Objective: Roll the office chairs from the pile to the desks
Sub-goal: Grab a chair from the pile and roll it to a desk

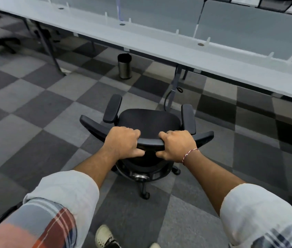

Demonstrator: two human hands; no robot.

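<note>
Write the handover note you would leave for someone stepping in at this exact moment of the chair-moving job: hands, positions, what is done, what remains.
Left hand and right hand: both clamped on the top edge of the black office chair's backrest, side by side.
Office chair: on the checkered carpet, seat facing the long desk, not yet under it.
Metal bin stands under the desk, left of the chair's path.
Left: roll it in to the desk, then fetch any remaining chairs.
</note>
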